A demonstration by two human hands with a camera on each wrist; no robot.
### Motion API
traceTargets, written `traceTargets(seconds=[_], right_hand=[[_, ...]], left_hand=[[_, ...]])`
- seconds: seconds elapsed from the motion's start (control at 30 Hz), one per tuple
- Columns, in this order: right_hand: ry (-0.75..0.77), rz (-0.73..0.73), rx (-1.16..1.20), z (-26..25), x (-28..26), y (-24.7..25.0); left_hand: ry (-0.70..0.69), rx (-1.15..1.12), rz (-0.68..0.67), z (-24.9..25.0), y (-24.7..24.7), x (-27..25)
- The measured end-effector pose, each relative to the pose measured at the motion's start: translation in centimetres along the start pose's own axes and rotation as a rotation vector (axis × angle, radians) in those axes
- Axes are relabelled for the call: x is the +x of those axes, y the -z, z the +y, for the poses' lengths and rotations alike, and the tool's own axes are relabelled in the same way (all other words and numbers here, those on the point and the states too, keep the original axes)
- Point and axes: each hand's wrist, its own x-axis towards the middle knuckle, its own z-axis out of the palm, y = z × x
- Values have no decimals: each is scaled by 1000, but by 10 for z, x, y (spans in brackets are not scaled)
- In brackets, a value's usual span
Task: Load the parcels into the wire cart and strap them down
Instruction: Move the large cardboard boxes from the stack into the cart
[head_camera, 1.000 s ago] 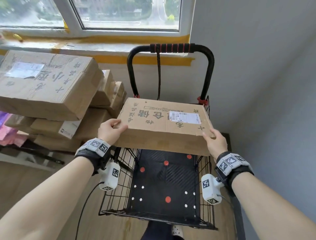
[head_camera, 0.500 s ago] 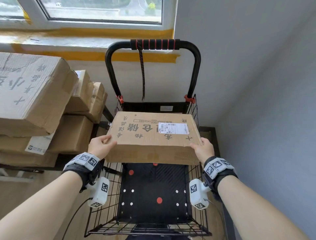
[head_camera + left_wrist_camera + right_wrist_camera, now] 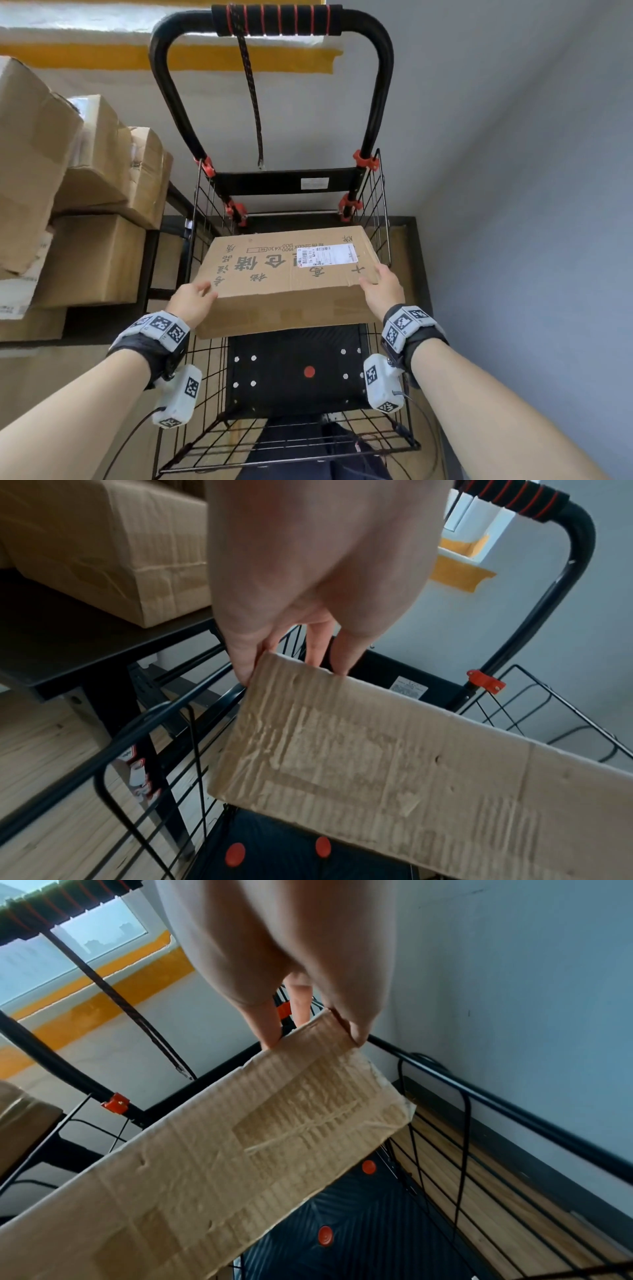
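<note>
A flat brown cardboard parcel (image 3: 284,274) with a white label and black print hangs inside the black wire cart (image 3: 202,219), above its dark floor (image 3: 294,377). My left hand (image 3: 193,299) grips its near left corner, thumb on top; in the left wrist view the parcel (image 3: 394,764) sits under my left hand (image 3: 291,656). My right hand (image 3: 382,289) grips the near right corner; the right wrist view shows the parcel (image 3: 222,1150) pinched by my right hand (image 3: 308,1031). A black elastic strap (image 3: 251,99) hangs loose from the cart's handle (image 3: 277,20).
Several stacked cardboard parcels (image 3: 85,205) rest on a dark shelf (image 3: 102,325) to the left of the cart. A grey wall (image 3: 513,171) runs close along the right side. The wood floor (image 3: 44,750) shows below, and a dark cable (image 3: 462,1123) lies by the wall.
Both hands have lowered the parcel from the cart's rim level down between its wire sides. My head has tilted down and the cart now fills more of the view.
</note>
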Motion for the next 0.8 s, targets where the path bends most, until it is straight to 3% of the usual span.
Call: traceTargets(seconds=[0.3, 0.6, 0.8], right_hand=[[-33, -84, -212, 8, 15, -26], [-150, -136, -262, 21, 41, -47], [-229, -151, -285, 32, 65, -63]], left_hand=[[16, 167, -153, -11, -18, 23], [93, 346, -198, -10, -49, 60], [129, 299, -285, -16, -71, 85]])
